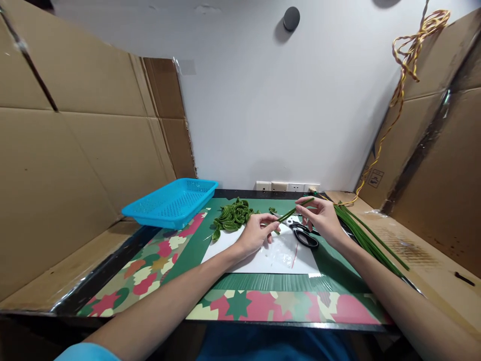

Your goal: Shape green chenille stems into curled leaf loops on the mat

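1. clearly, both our hands are at work near the middle of the frame, just right of centre, on a thin green stem [295,213]; we cannot tell whether it is one strand or two.
2. our left hand [256,233] pinches the stem's lower left end between thumb and fingers.
3. our right hand [319,216] pinches it nearer the upper right end, so the stem slants up to the right between the two hands.
4. beneath our hands, at lower centre, we have a white sheet [233,265] with a clear plastic piece [280,252] on it, crossed by a thin red line.
5. black-handled scissors [307,236] lie beside our right hand, over the sheet's right side.
6. left of our left hand, around the centre of the frame, we see a pile of curled green pieces [233,214], partly over the sheet's upper left corner.
7. at centre left we have a blue basket [165,221], its base full of small holes.
8. at lower right, a bundle of long green stems [370,246] runs slantwise, partly behind our right arm.
9. under all this we see a green mat [191,250], edged with a patterned border [240,306] along the bottom of the frame.
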`<control>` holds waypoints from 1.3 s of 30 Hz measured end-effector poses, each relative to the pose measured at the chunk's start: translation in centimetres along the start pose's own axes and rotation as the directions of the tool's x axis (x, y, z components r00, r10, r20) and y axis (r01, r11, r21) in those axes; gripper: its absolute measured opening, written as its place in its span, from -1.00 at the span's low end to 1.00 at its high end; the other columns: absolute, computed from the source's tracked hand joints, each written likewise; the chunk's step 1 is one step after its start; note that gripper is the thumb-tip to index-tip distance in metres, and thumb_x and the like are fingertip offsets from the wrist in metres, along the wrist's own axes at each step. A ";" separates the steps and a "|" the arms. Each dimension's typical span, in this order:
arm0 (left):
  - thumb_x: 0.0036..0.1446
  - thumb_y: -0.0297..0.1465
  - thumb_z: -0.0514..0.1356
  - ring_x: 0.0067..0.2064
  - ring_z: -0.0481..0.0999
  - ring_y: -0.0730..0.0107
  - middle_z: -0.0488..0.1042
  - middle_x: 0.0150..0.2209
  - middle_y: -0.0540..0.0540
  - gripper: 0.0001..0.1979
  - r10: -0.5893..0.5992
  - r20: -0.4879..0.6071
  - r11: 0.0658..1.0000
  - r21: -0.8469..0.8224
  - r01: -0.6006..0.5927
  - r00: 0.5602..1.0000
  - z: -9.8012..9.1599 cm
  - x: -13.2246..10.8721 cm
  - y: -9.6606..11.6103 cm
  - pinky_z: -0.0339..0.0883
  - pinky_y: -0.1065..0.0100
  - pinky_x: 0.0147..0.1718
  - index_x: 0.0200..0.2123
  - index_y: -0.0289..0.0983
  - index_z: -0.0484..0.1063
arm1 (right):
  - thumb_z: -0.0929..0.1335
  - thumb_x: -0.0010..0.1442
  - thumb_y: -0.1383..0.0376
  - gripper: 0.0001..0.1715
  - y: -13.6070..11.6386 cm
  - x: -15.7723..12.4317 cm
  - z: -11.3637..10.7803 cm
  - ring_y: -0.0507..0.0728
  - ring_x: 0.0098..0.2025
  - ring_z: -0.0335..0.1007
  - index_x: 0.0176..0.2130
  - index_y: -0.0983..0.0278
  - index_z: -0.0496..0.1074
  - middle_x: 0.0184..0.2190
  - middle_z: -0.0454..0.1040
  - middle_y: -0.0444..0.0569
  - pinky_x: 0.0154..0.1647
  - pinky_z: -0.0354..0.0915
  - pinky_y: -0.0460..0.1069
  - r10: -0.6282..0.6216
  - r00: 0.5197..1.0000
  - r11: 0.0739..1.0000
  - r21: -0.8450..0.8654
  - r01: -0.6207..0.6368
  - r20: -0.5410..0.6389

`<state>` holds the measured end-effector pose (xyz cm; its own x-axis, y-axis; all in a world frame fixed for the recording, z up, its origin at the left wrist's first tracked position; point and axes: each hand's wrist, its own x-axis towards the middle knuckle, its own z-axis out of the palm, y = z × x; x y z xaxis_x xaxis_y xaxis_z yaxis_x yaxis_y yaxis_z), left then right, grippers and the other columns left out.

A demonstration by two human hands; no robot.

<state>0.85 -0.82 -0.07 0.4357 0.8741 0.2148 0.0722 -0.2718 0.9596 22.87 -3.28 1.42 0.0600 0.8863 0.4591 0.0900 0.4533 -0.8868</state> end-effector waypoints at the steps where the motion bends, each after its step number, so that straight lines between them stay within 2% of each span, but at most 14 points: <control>1: 0.12 -0.18 0.35 -0.62 0.41 0.55 0.58 -0.36 -0.13 -0.64 0.001 0.003 1.000 0.006 -0.001 1.000 0.0 0.0 0.1 0.21 0.51 -0.71 -0.18 -0.38 0.53 | 0.52 0.12 0.01 -0.55 0.1 0.0 0.0 0.04 -0.58 0.36 -0.16 0.29 0.55 -0.37 0.55 0.00 -0.76 0.23 -0.11 0.005 1.000 1.000 -0.008 -0.005 -0.004; 7: 0.09 -0.20 0.37 -0.60 0.41 0.53 0.55 -0.41 -0.11 -0.69 0.019 0.040 0.999 0.036 -0.020 0.999 0.2 -0.2 0.4 0.28 0.48 -0.66 -0.30 -0.37 0.54 | 0.52 0.12 0.00 -0.54 0.2 0.1 -0.2 0.01 -0.63 0.30 -0.13 0.29 0.56 -0.36 0.59 0.01 -0.73 0.22 -0.09 -0.032 0.999 0.997 -0.074 0.031 -0.013; 12: 0.09 -0.21 0.37 -0.56 0.42 0.50 0.56 -0.37 -0.13 -0.71 0.067 0.096 0.996 0.058 -0.073 0.993 0.2 -0.3 0.6 0.31 0.45 -0.63 -0.33 -0.36 0.58 | 0.48 0.14 -0.09 -0.48 0.2 0.0 -0.3 0.01 -0.65 0.23 -0.13 0.25 0.58 -0.40 0.57 -0.01 -0.68 0.18 -0.06 -0.082 0.997 0.985 -0.155 0.081 0.001; 16: 0.10 -0.18 0.37 -0.55 0.42 0.49 0.57 -0.37 -0.15 -0.68 0.068 0.110 0.994 0.076 -0.077 0.992 0.1 -0.4 0.6 0.32 0.43 -0.62 -0.31 -0.37 0.59 | 0.42 0.18 -0.16 -0.41 0.4 0.0 -0.4 0.05 -0.66 0.32 -0.07 0.23 0.56 -0.38 0.55 0.00 -0.71 0.23 -0.04 -0.053 0.999 0.974 -0.220 0.050 -0.008; 20: 0.10 -0.18 0.36 -0.56 0.43 0.48 0.56 -0.35 -0.13 -0.68 0.072 0.114 0.993 0.085 -0.082 0.991 0.0 -0.3 0.4 0.33 0.42 -0.63 -0.30 -0.37 0.59 | 0.45 0.16 -0.13 -0.41 0.6 0.0 -0.1 0.13 -0.61 0.45 0.01 0.19 0.48 -0.37 0.54 -0.03 -0.68 0.35 -0.01 -0.013 1.000 0.991 -0.132 0.012 -0.012; 25: 0.10 -0.20 0.37 -0.55 0.44 0.47 0.56 -0.35 -0.12 -0.70 0.078 0.106 0.991 0.098 -0.089 0.991 0.2 -0.3 0.1 0.33 0.43 -0.64 -0.31 -0.36 0.59 | 0.52 0.08 -0.09 -0.47 1.0 0.2 -0.1 0.10 -0.62 0.42 -0.15 0.21 0.44 -0.48 0.48 -0.11 -0.68 0.34 -0.04 -0.009 1.000 1.000 -0.023 0.008 -0.013; 30: 0.07 -0.21 0.39 -0.57 0.44 0.51 0.58 -0.31 -0.14 -0.71 0.053 0.072 0.994 0.095 -0.060 0.996 0.3 -0.4 0.6 0.28 0.46 -0.66 -0.30 -0.36 0.59 | 0.53 0.04 -0.13 -0.44 0.8 0.2 -0.2 0.07 -0.65 0.38 -0.23 0.22 0.43 -0.53 0.47 -0.14 -0.66 0.30 -0.05 0.036 0.999 0.999 0.025 -0.036 -0.009; 35: 0.10 -0.17 0.37 -0.61 0.43 0.53 0.59 -0.33 -0.16 -0.66 -0.013 0.069 0.999 0.041 0.010 0.998 0.3 -0.5 1.1 0.22 0.50 -0.71 -0.26 -0.36 0.57 | 0.54 0.02 -0.13 -0.42 0.5 0.0 -0.1 0.08 -0.62 0.39 -0.21 0.24 0.45 -0.45 0.53 -0.07 -0.65 0.32 -0.04 0.072 0.997 0.995 0.066 -0.072 0.011; 39: 0.15 -0.07 0.30 -0.63 0.44 0.53 0.61 -0.31 -0.21 -0.58 -0.030 0.092 0.999 0.015 0.028 0.995 0.2 -0.4 1.0 0.14 0.54 -0.77 -0.27 -0.38 0.56 | 0.54 0.01 -0.14 -0.38 0.6 0.1 -0.1 0.11 -0.60 0.41 -0.15 0.23 0.45 -0.43 0.54 -0.05 -0.67 0.32 -0.02 0.065 0.998 0.998 0.020 -0.065 0.022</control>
<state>0.92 -1.56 0.72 0.5140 0.8411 0.1685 0.0983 -0.2529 0.9625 22.99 -2.91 0.93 0.0435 0.9158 0.3992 0.0658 0.3961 -0.9158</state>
